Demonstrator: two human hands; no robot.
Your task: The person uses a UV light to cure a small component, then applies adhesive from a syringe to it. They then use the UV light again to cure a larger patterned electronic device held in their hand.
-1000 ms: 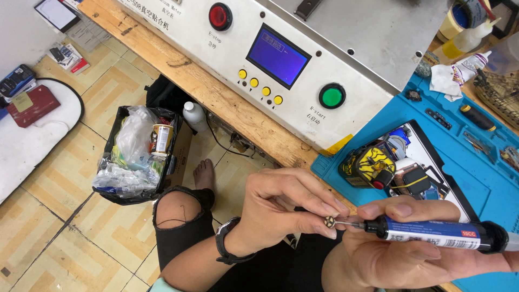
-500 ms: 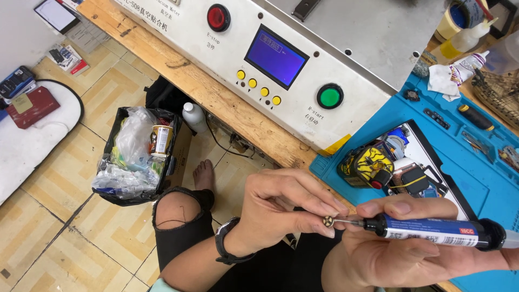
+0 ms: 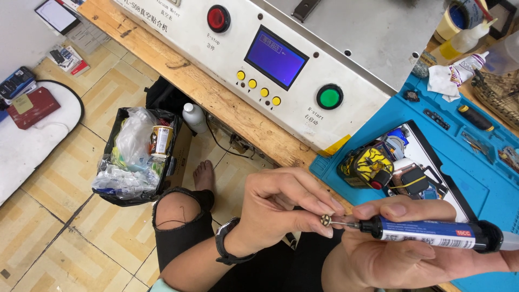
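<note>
My right hand [image 3: 394, 254] grips a blue and black pen-shaped tool [image 3: 432, 232] with a thin metal tip pointing left. My left hand [image 3: 281, 208], with a black watch on its wrist, pinches a small round part [image 3: 326, 220] at the end of that tip between thumb and fingertips. Both hands hover over my lap, just off the near edge of the blue work mat [image 3: 486, 178].
A white machine [image 3: 303, 54] with a blue screen, red and green buttons and yellow knobs sits on a wooden bench. A tray of small parts [image 3: 400, 167] lies on the mat. A full black waste bin [image 3: 135, 157] stands on the tiled floor by my knee.
</note>
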